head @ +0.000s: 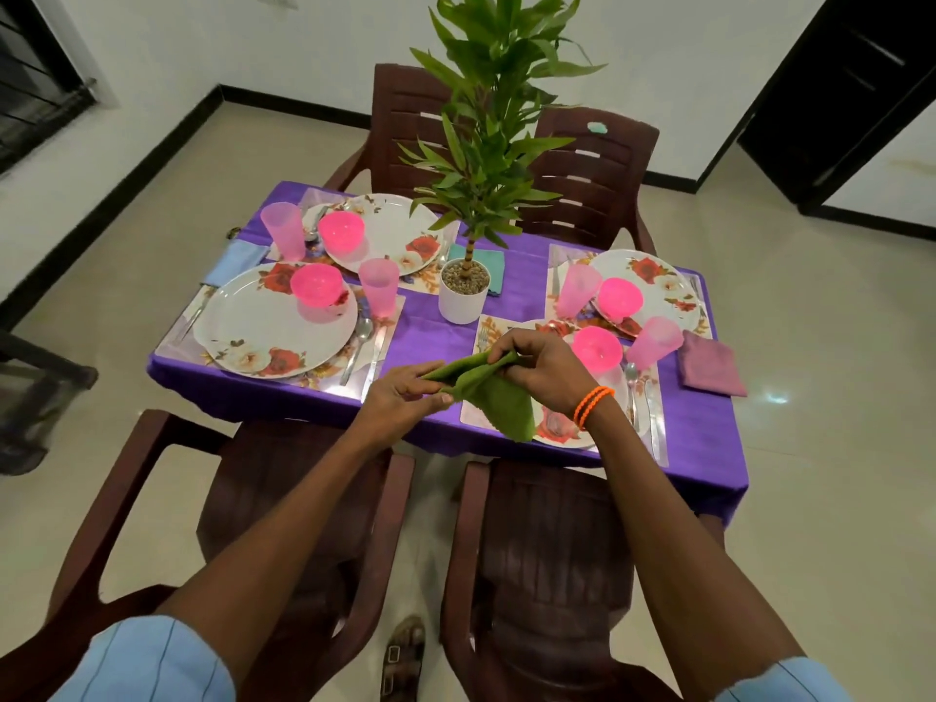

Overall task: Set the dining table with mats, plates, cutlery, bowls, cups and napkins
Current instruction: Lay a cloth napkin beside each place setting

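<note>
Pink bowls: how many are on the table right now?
4, one on each plate: far-left bowl, near-left bowl, far-right bowl, near-right bowl beside the hands.

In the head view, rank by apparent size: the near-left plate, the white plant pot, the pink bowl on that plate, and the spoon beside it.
1. Near-left plate, clearly the largest.
2. White plant pot.
3. Pink bowl and spoon: unsure. The bowl covers more area, but the spoon looks longer, so I won't rank them.

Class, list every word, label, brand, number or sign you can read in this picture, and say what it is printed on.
None can be read: no words, brands or numbers show.
The plates and mats carry only flower patterns.
The teal patch on the far right chair looks blank.
</note>
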